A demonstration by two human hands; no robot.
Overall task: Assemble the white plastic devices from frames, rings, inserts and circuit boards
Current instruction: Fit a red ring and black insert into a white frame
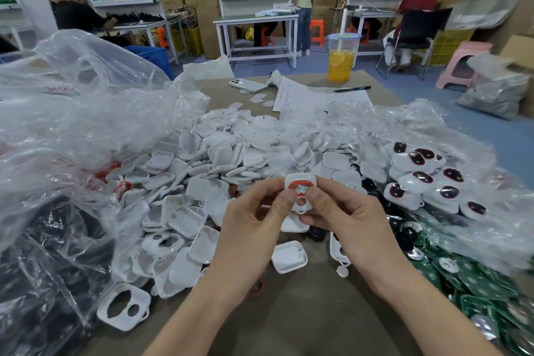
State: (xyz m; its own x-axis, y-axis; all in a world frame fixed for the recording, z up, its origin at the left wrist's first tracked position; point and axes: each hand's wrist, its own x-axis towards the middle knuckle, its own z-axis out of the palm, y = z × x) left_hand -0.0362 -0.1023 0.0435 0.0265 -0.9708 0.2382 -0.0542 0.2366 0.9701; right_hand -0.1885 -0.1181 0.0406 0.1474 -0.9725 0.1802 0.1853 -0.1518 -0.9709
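Clear plastic bag at the right holds white devices with dark inserts; a far cup holds orange drink. Above the near worktop, the left grip and right grip pinch a white frame with an orange ring, both thumbs on its front.

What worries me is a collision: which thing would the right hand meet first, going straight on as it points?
The right hand pinches the white frame, so that comes first; beyond it, probably the left hand.
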